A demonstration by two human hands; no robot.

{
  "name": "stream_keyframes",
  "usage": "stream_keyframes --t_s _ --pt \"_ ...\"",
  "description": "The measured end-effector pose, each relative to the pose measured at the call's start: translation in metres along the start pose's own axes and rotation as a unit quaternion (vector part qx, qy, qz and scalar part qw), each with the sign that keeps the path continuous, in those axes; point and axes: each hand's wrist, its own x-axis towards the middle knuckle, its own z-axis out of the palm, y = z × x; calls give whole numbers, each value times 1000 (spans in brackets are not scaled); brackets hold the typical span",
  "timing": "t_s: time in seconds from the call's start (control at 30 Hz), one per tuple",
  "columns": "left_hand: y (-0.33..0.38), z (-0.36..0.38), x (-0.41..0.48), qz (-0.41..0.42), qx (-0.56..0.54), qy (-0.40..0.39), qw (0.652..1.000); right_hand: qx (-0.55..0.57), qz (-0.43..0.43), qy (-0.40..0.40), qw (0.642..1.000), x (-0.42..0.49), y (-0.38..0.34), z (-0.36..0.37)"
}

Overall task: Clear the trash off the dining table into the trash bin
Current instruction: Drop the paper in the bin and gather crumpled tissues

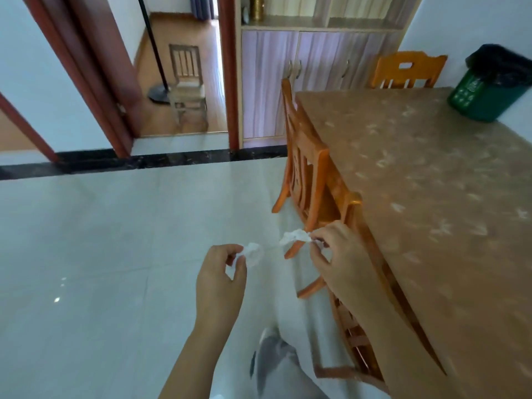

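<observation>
The left hand (221, 272) is pinching one wad (254, 253) and the right hand (336, 262) is pinching the other wad (295, 236), over the floor (115, 254) beside the table (431, 182) and well apart from the bin (486, 90), and both are looking like soft, light paper, maybe tissue, needing only fingertips.

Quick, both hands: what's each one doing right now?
Left hand: pinching a crumpled tissue.
Right hand: pinching a second tissue, beside the table.
</observation>
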Motion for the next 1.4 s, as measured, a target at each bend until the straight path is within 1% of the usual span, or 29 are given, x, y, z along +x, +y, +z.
stream_keyframes --t_s 0.07,0.2,0.37,0.47,0.53,0.63,0.7,0.73,0.83,0.97,1.07,1.17,1.27,1.4 --pt "-13 2 25 -17 2 2 1000 -4 -6 -3 1000 26 2 18" --pt "-23 19 96 -32 7 -16 999 28 7 11 1000 90 21 54" --pt "-6 46 196 -8 28 -63 998 62 15 0 998 182 47 80" --pt "3 57 259 8 30 -56 998 55 15 6 998 238 63 94" --pt "2 64 294 3 27 -49 998 50 35 9 998 270 73 104" --pt "-6 78 340 -25 14 -52 998 36 44 -11 998 311 85 122" --pt "-17 90 375 -45 8 -65 997 15 42 -29 999 342 96 138" --pt "-23 95 394 -48 10 -74 996 17 56 -38 998 358 103 147" --pt "-39 110 465 -26 27 -96 995 33 102 -60 992 415 119 178" --pt "-53 117 577 5 40 -99 994 11 107 -57 993 510 119 215" --pt "-56 115 661 15 41 -92 995 -38 68 -37 996 590 108 235" --pt "-54 119 737 28 39 -88 995 -20 75 -21 997 661 100 257" --pt "-54 131 792 32 38 -85 995 -19 80 4 997 713 107 279" --pt "-61 163 851 20 28 -121 992 -28 96 5 995 767 140 296"
